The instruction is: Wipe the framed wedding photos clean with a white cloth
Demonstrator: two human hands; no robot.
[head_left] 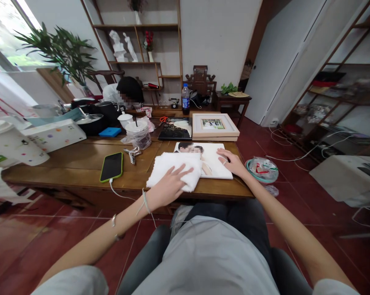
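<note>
My left hand (169, 184) lies with fingers spread on a folded white cloth (163, 164). The cloth covers the left part of a white photo panel (217, 170), which shows a picture of people. At the panel's right edge rests my right hand (232, 162), fingers stretched over its surface, a ring on one finger. Whatever lies under my left palm is hidden. Left of the cloth are a silver metal tool (132, 155) and a phone (111, 166) in a green case with a white cable plugged in.
Behind the panel lie a framed photo (215, 126), a dark glossy panel (175, 129) and orange-handled scissors (163, 119). A bagged drink cup (138, 135), a cola bottle (185, 99) and a blue box (110, 132) stand on the table (80, 157). A person leans at the far side.
</note>
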